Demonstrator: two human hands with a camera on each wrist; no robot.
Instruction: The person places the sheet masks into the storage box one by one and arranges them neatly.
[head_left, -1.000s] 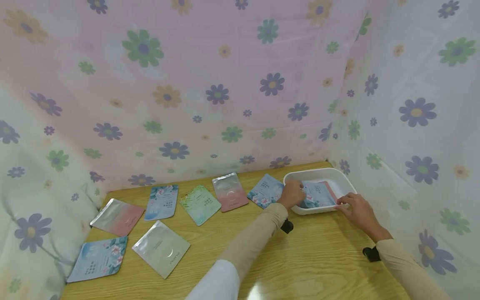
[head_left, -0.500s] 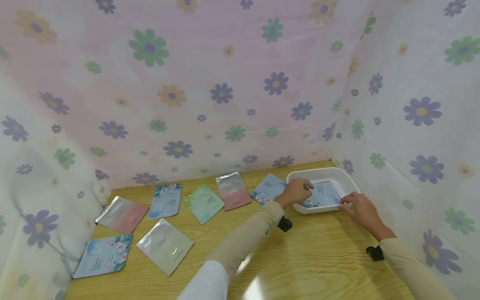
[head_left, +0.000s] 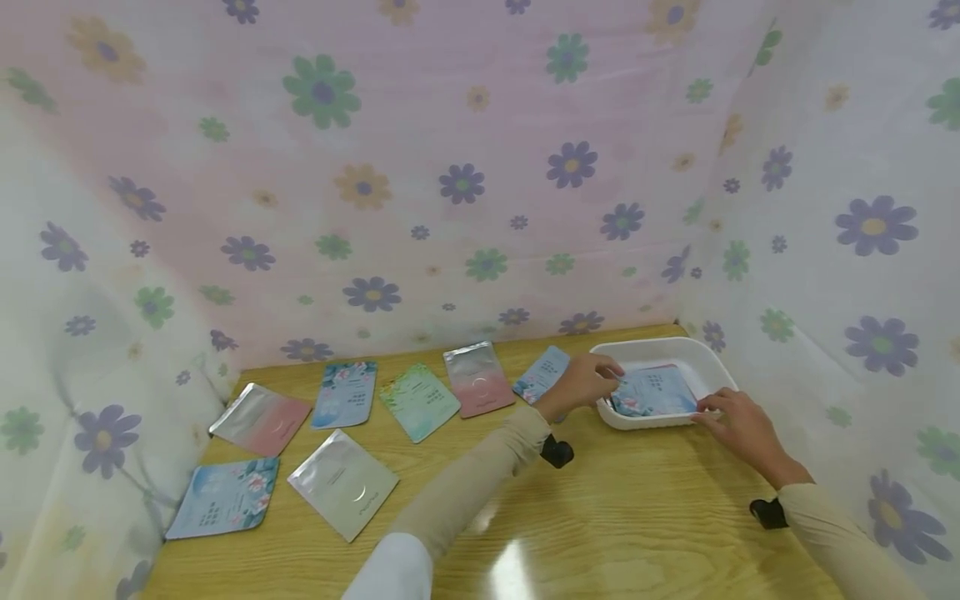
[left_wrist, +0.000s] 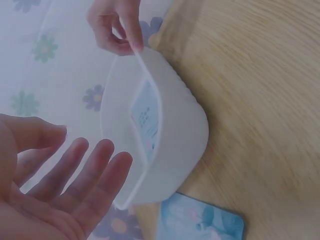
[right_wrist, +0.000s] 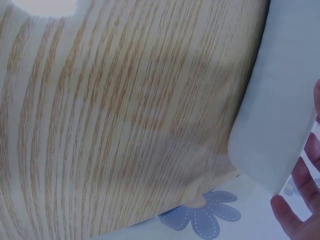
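At the table's right end, my right hand [head_left: 742,425] pinches the near right rim of a white plastic basin [head_left: 641,424], thumb outside and fingers inside. My left hand [head_left: 581,383] hovers at the basin's left end, fingers loosely spread and holding nothing in the left wrist view. Inside the basin lies a blue floral sachet [head_left: 656,392], with a thin pink edge showing along its far side. Another blue floral sachet [head_left: 543,373] lies on the table just left of the basin, partly hidden behind my left hand.
Further left on the wooden table [head_left: 600,525] lie several flat sachets: a pink-silver one [head_left: 480,383], a green one [head_left: 422,402], blue ones such as this blue sachet [head_left: 345,396], and a pale green-silver one [head_left: 345,485]. Flower-printed cloth [head_left: 420,167] walls the back and sides.
My left hand has let go of the blue sachet in the basin and drawn back left to the basin's end. My right hand keeps its grip on the rim. The head view has shifted slightly.
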